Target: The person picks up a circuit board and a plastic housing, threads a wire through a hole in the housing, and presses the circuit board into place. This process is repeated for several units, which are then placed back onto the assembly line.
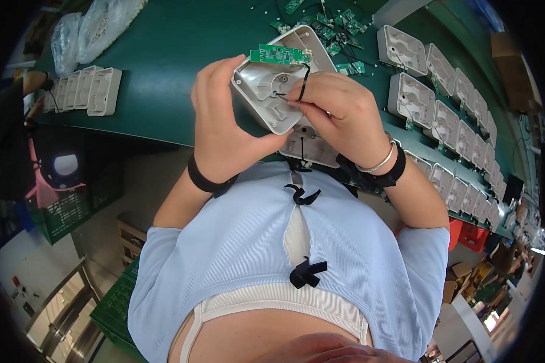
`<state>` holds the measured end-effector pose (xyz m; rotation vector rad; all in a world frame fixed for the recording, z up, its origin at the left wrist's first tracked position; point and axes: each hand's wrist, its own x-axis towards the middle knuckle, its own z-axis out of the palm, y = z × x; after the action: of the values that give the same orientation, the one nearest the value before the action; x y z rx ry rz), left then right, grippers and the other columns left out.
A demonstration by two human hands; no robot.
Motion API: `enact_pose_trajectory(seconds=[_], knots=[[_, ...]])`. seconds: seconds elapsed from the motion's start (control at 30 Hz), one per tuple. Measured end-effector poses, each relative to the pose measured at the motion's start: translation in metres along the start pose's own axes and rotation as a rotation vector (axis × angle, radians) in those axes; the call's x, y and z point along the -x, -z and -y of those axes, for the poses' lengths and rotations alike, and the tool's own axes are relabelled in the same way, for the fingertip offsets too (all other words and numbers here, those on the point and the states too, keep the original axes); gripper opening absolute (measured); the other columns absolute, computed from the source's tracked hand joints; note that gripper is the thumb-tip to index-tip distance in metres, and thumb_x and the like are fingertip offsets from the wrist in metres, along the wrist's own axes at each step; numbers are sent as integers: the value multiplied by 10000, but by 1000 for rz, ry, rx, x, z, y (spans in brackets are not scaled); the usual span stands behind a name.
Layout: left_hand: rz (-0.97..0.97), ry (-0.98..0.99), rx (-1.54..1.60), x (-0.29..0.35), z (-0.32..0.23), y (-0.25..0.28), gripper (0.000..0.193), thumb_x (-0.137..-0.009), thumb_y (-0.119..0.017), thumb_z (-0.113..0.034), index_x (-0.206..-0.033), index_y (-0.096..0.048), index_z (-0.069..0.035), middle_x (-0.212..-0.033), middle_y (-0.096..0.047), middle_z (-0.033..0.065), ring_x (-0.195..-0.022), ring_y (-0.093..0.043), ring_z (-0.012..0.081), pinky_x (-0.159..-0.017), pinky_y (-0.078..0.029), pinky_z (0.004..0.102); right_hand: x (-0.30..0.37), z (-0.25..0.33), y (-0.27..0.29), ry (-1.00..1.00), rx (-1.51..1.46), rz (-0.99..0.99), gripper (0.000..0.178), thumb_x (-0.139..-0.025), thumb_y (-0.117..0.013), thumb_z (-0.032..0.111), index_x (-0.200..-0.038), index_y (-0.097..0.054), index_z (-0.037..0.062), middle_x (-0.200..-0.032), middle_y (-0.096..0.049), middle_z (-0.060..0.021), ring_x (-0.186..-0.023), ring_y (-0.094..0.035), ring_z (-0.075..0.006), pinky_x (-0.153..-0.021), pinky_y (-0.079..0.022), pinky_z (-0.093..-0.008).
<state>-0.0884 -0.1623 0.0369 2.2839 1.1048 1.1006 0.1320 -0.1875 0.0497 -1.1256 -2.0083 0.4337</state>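
My left hand (224, 115) grips a white plastic housing (265, 115) by its left side and near corner, tilted above the green table. A green circuit board (278, 55) lies across the housing's upper part. From its right end a black cable (304, 81) loops down to my right hand (339, 103). Pinched between my right thumb and forefinger is the cable, its tip near a small hole by the round recess inside the housing. A second white housing (312, 148), with a black cable in it, sits partly hidden below, at the table edge.
Several loose circuit boards with cables (339, 33) lie heaped at the far middle of the table (163, 54). Rows of white housings (412, 97) fill the right side. More housings (105, 91) stand at left, near another person's hand (35, 81). Clear plastic bags (97, 30) lie far left.
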Motion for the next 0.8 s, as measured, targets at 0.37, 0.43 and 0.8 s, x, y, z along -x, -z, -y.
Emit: enact_pose_trajectory(seconds=[0.37, 0.43, 0.8], knots=[[6, 57, 329, 8, 12, -16, 1051, -619, -873, -36, -1513, -323, -66, -1454, -393, 195, -1316, -494, 357, -1018, -524, 429, -3, 10, -13, 37, 192, -12, 215, -799, -754, -26, -1001, -728, 42, -885, -670, -81, -852, -659, -307, -752, -537, -405], [27, 62, 325, 10, 13, -16, 1060, -621, -875, -34, -1519, -312, -65, -1464, -387, 193, -1310, -510, 350, -998, -541, 421, 0, 5, -9, 27, 173, 3, 220, -793, -760, -14, -1002, -729, 46, -898, -662, -78, -862, -652, -304, -755, -532, -403], [135, 30, 300, 9, 12, -5, 1027, -646, -876, -42, -1517, -332, -70, -1517, -378, 187, -1213, -636, 337, -867, -627, 380, -8, -19, 11, 144, 261, -3, 207, -785, -760, 63, -990, -729, 67, -1109, -675, -88, -1018, -654, -292, -816, -525, -400]])
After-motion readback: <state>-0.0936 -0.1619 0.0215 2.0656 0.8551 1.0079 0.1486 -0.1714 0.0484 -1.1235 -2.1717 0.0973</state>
